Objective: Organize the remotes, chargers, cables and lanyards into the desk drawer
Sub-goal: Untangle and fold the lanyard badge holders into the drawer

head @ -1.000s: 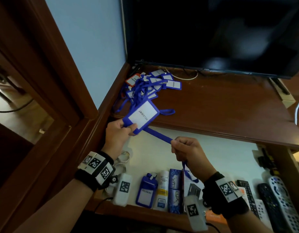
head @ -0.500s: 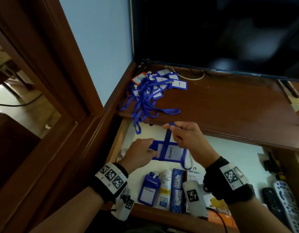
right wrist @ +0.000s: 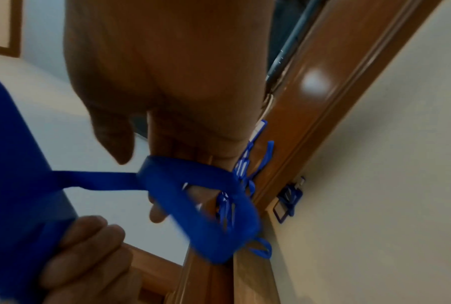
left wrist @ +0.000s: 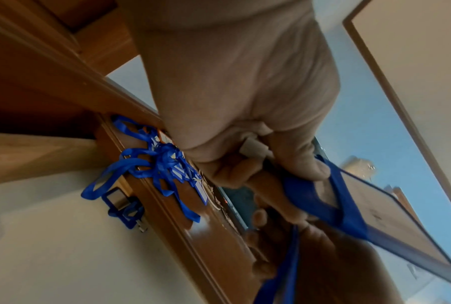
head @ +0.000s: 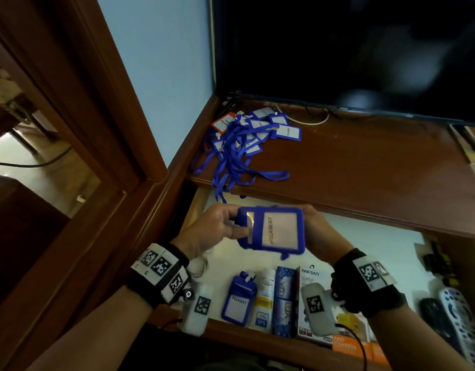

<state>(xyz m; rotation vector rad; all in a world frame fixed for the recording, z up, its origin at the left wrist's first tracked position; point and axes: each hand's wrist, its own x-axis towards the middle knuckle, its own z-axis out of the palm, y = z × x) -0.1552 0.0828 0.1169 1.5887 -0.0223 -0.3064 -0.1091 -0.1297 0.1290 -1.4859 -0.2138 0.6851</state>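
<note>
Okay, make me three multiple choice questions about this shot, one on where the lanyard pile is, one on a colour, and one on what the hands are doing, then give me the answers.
1. Where does the pile of lanyards lie?
A. in the open drawer
B. on the desktop below the TV
C. on the floor

2. What colour is the frame of the badge holder being held?
A. blue
B. green
C. black

3. What state is the badge holder in?
A. lying flat in the drawer
B. hanging from a hook
C. held up over the drawer by both hands

Answers:
1. B: the head view shows the tangle on the desktop under the TV.
2. A: its rim is blue around a pale window.
3. C: the left hand pinches its left edge; the right hand is behind its right side, strap looped round the fingers.
</note>
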